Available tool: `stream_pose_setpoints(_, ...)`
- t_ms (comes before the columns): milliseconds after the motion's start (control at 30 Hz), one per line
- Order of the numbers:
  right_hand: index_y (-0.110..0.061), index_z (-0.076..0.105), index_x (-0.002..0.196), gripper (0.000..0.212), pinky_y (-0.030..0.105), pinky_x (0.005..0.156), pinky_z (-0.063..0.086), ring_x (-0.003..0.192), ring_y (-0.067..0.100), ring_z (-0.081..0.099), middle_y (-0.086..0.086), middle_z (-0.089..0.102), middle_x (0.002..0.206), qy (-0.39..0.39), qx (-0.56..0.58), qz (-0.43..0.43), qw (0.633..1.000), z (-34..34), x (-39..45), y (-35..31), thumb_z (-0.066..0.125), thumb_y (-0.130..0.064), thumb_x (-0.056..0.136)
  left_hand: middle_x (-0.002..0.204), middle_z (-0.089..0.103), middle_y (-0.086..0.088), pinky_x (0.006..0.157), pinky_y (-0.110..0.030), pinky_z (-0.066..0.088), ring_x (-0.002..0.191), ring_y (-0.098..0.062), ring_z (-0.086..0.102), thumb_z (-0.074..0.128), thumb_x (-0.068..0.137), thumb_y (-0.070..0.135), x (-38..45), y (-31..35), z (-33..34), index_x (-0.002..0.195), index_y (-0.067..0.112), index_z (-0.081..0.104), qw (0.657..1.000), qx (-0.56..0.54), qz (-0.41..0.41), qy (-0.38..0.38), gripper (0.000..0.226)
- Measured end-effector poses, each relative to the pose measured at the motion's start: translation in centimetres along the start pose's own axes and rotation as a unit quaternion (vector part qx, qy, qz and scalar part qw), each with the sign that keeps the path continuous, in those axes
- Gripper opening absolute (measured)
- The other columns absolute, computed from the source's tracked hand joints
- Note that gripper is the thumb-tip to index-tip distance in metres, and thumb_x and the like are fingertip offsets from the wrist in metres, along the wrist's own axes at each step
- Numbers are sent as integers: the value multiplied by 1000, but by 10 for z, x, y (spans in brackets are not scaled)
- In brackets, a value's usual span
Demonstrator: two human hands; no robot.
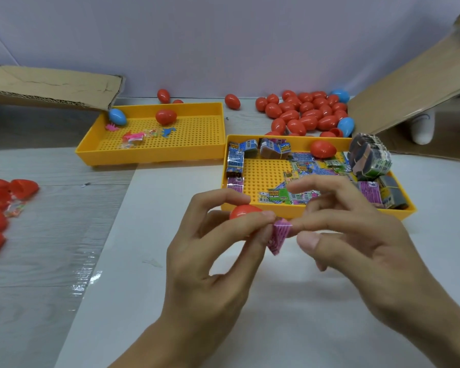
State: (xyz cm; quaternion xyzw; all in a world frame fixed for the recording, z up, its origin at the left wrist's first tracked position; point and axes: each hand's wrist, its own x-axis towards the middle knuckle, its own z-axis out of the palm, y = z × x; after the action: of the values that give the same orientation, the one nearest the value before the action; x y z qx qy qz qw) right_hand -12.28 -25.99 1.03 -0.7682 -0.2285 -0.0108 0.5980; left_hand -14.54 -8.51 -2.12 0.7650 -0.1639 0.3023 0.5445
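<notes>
Left hand (213, 251) gripping a red plastic egg (243, 211), thumb tip against a folded purple paper (278, 235), right hand (356, 235) pinching that paper between thumb and forefinger, both raised over the white tabletop (157, 235), just before a yellow tray (405, 214) of printed leaflets (303, 166)

even, soft light; glare streak on the left tabletop (85, 277); edges bent and blurred by wide-angle lens.

red egg (243, 211), purple striped paper (278, 236), yellow tray (316, 215)
</notes>
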Motion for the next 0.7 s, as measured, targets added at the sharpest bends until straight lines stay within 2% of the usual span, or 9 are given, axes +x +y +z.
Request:
stream_pose_setpoints(33,-31,76,70,19,17,57,47,94,10,58,-10,60,116,-4,28,13,1000,0,1,-1,65,-44,77,114,56,-11,74,-32,56,92,-24,68,65,92,18,0,0,0,103,20,75,1000,18,20,-6,15)
stream_pose_setpoints(133,-11,79,74,53,20,56,45,108,7,59,-6,68,107,-1,126,83,989,-1,3,-2,74,-64,66,112,55,-15,78,-29,55,98,-21,65,65,91,14,0,2,-1,109,17,68,994,72,76,-14,18)
stream_pose_setpoints(200,-16,80,73,46,21,54,43,108,5,59,-6,70,95,11,144,106,984,1,3,-3,78,-61,63,111,55,-17,78,-27,54,99,-20,64,67,91,12,1,2,-1,110,15,67,991,89,100,-14,20)
stream_pose_setpoints(267,-16,80,70,31,23,50,42,94,3,61,-8,69,89,20,152,128,980,4,4,-3,83,-46,63,110,55,-18,77,-28,54,97,-21,65,68,90,12,0,2,0,110,15,67,991,85,101,-11,20)
stream_pose_setpoints(367,-6,78,67,15,24,45,37,72,5,57,-6,68,92,41,240,202,949,4,3,-1,76,-20,63,114,54,-17,78,-32,58,93,-25,69,69,89,19,-1,0,1,109,16,71,999,19,43,-1,20)
stream_pose_setpoints(500,-9,75,61,11,31,53,34,76,7,57,-2,68,98,54,272,236,931,1,5,-6,71,-19,61,120,53,-13,83,-31,59,97,-28,70,72,85,29,1,-2,0,113,18,68,998,-46,-37,-13,30)
stream_pose_setpoints(600,-9,74,61,10,33,57,36,80,10,57,-2,69,101,46,270,248,929,0,5,-5,69,-17,63,122,52,-10,81,-32,59,97,-28,69,74,83,30,1,-2,1,108,20,70,996,-61,-41,-44,27)
stream_pose_setpoints(633,-8,74,63,8,32,55,37,80,12,55,-1,69,102,41,274,252,927,0,5,-5,71,-16,61,121,53,-9,80,-32,59,95,-28,69,74,84,29,0,-2,2,107,21,71,997,-58,-37,-48,24)
stream_pose_setpoints(700,-6,73,71,18,29,48,38,85,17,52,6,69,109,28,292,253,922,0,5,-3,76,-17,57,119,53,-8,78,-34,59,94,-26,68,73,85,25,-1,-3,3,103,23,71,998,-41,-23,-51,17)
